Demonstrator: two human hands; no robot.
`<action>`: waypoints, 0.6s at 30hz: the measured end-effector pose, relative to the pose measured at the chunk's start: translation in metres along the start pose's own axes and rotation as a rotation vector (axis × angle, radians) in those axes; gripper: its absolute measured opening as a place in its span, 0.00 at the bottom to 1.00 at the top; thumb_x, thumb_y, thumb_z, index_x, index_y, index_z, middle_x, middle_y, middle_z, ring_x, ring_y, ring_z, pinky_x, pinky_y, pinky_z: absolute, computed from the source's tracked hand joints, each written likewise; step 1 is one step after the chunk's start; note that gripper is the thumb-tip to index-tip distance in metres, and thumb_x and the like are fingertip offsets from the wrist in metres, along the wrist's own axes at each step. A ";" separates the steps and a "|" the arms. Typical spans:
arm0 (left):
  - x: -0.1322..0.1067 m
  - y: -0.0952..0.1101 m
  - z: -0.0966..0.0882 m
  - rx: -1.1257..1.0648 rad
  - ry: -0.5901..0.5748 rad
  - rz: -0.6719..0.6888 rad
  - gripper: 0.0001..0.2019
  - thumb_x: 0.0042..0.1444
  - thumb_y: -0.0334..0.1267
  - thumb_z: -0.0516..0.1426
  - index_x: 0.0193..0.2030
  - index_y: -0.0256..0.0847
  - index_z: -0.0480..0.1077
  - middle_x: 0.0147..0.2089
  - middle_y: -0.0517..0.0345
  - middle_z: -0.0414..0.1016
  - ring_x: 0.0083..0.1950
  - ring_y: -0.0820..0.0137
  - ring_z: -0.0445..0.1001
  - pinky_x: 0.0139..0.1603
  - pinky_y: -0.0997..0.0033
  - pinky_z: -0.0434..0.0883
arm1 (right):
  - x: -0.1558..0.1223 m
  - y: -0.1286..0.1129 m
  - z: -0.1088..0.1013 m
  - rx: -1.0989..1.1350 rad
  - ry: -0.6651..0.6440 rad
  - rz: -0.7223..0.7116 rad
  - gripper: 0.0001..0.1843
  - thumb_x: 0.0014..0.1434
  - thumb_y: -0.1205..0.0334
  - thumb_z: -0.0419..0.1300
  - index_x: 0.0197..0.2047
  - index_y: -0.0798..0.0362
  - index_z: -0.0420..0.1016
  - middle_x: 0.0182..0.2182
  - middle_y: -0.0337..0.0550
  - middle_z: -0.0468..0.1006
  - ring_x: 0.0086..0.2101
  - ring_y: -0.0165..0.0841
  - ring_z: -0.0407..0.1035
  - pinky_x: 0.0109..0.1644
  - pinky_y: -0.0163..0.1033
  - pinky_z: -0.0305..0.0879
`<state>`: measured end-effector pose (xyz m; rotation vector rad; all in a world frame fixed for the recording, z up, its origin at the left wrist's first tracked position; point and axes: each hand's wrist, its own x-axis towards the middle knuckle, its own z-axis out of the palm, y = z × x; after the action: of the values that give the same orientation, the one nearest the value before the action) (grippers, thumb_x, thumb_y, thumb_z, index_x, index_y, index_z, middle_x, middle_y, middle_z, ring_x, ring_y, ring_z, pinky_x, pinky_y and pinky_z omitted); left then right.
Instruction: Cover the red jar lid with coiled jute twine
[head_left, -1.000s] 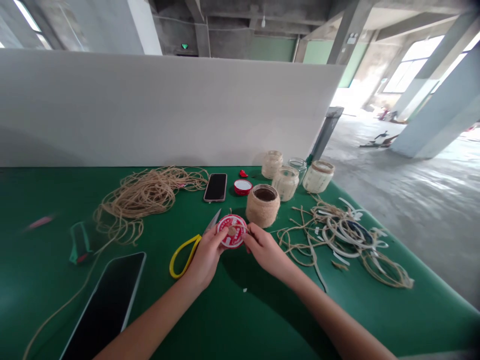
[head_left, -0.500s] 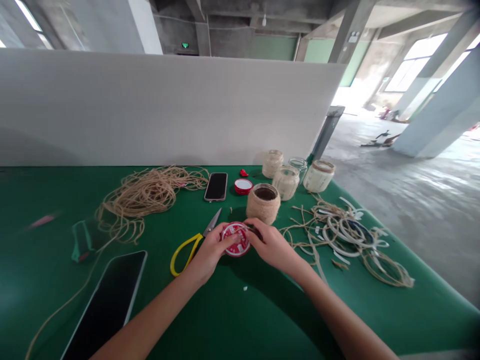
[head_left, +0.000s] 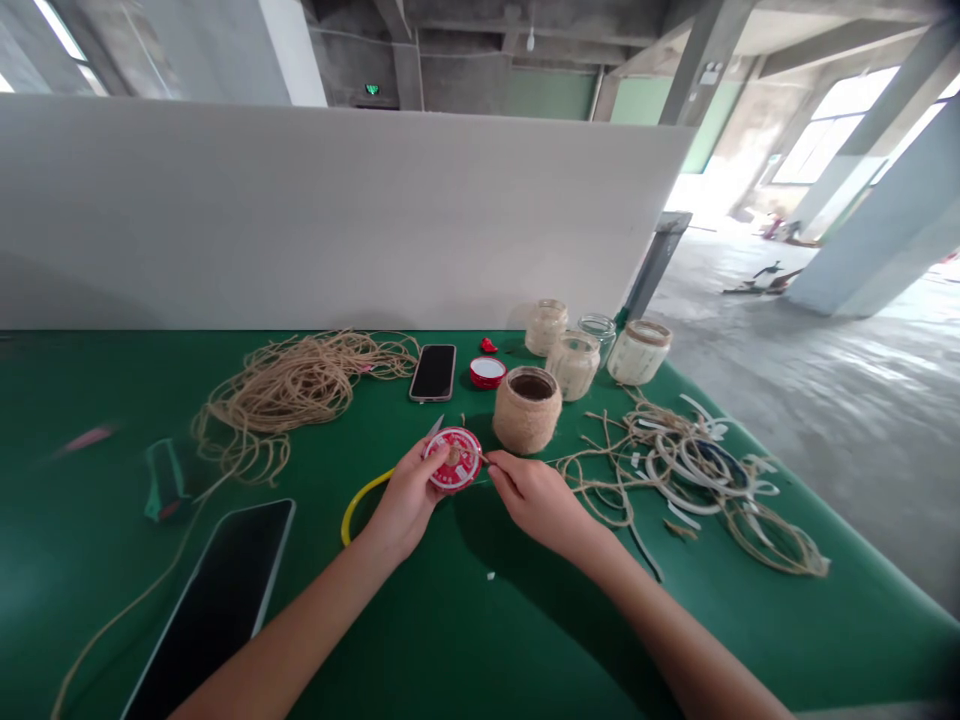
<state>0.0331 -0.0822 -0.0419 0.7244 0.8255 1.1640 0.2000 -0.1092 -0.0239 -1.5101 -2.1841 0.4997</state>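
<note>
In my left hand [head_left: 409, 500] is a round roll of tape [head_left: 453, 460] with a red printed face, my thumb lying across it. Just right of the roll, my right hand [head_left: 532, 490] has its fingers pinched at the roll's edge on something thin, perhaps the tape's end; its kind is hard to see. Behind my hands stands a jar wrapped in twine [head_left: 527, 412], upright, its mouth open. Yellow-handled scissors [head_left: 360, 503] lie partly hidden under my left hand, a bit of blade showing.
A heap of twine [head_left: 311, 385] lies left, near a phone [head_left: 433, 373] and a red tin-like lid [head_left: 487, 373]. A tablet-like black device [head_left: 217, 605] is front left. Several glass jars [head_left: 574, 365] stand at the back right, with tangled cord scraps [head_left: 690, 465] in front.
The roll has moved slightly left and up with my left hand, covering more of the scissors. My right hand has come off the roll's face to its right side, a small gap now between the hands.
</note>
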 end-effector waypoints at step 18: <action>-0.006 0.000 0.004 0.128 0.013 0.081 0.12 0.47 0.38 0.60 0.38 0.35 0.70 0.32 0.54 0.76 0.32 0.70 0.73 0.33 0.74 0.69 | 0.000 -0.006 0.010 0.400 0.018 0.073 0.12 0.61 0.55 0.48 0.36 0.53 0.67 0.24 0.37 0.71 0.24 0.28 0.63 0.27 0.31 0.55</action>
<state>0.0357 -0.0881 -0.0384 0.8635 0.8946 1.1970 0.1898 -0.1114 -0.0291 -1.3683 -1.8772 0.8832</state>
